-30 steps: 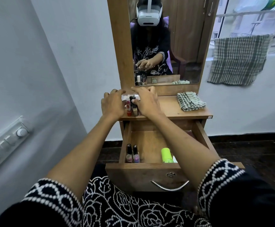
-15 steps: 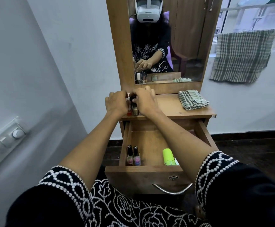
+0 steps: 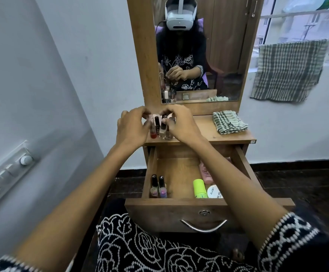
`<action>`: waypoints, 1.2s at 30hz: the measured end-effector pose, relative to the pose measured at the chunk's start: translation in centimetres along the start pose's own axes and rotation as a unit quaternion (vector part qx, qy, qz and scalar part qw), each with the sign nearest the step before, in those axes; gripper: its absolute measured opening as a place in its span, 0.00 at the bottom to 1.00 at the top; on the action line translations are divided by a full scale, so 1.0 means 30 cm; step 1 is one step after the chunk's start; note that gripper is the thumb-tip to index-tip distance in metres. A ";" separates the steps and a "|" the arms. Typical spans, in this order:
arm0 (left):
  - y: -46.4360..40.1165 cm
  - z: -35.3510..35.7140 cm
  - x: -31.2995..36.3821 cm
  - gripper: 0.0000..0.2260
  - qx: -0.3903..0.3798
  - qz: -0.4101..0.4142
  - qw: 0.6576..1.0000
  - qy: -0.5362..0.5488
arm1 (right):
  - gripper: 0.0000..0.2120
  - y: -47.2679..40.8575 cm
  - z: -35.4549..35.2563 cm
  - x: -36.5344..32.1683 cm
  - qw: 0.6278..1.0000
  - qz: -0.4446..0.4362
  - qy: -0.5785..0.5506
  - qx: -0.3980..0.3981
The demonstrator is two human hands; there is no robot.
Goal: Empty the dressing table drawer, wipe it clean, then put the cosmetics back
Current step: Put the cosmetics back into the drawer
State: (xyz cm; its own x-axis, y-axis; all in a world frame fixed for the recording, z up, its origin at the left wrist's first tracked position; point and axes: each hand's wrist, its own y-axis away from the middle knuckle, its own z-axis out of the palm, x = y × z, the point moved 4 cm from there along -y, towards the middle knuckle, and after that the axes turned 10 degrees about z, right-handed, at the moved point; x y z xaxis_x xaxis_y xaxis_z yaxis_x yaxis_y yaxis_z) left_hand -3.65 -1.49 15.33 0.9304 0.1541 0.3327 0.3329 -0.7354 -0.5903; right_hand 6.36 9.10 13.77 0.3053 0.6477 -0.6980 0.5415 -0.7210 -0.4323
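**Gathering little bottles on the table top**

Reaching forward with both arms, you have your hands close together over a huddle of small bottles [image 3: 160, 128] at the left end of the dressing table top [image 3: 204, 132]. Your left hand [image 3: 131, 127] curls its fingers around the left side of the group, and your right hand [image 3: 180, 124] curls around the right side, fingertips on the caps. The bottles stand upright, touching one another; one with red contents sits at the front left.

Below, the drawer [image 3: 181, 211] is pulled out. In its front left corner two nail polish bottles [image 3: 158, 188] stand side by side with dark caps. Toward the front right lie a green tube [image 3: 199, 188], a white round jar [image 3: 215, 191] just beside it, and a pink tube [image 3: 205, 172] behind them, partly hidden by your right forearm.

A folded checked cloth [image 3: 229, 122] rests at the right end of the table top, well apart from your hands. The mirror [image 3: 218, 55] above reflects your arms and the bottles.
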 end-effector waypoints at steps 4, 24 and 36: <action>0.148 -0.048 0.085 0.06 -0.002 0.040 0.997 0.064 | 0.09 0.120 -0.062 0.057 0.995 0.029 -0.092 0.006; 0.435 0.206 0.103 0.04 -0.232 0.053 0.970 -0.055 | 0.08 0.376 0.120 0.240 0.981 0.129 -0.014 -0.141; 0.412 0.233 0.064 0.07 -0.252 -0.095 0.962 -0.043 | 0.11 0.380 0.152 0.241 0.971 0.122 0.016 -0.206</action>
State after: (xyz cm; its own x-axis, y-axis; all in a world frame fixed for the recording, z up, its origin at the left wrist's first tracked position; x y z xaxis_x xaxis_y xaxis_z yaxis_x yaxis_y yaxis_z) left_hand 3.31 -5.67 3.55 0.8768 0.3545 0.3250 0.4006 -0.9122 -0.0858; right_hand 11.16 4.43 1.19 0.4844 0.4812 -0.7306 0.7152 -0.6988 0.0140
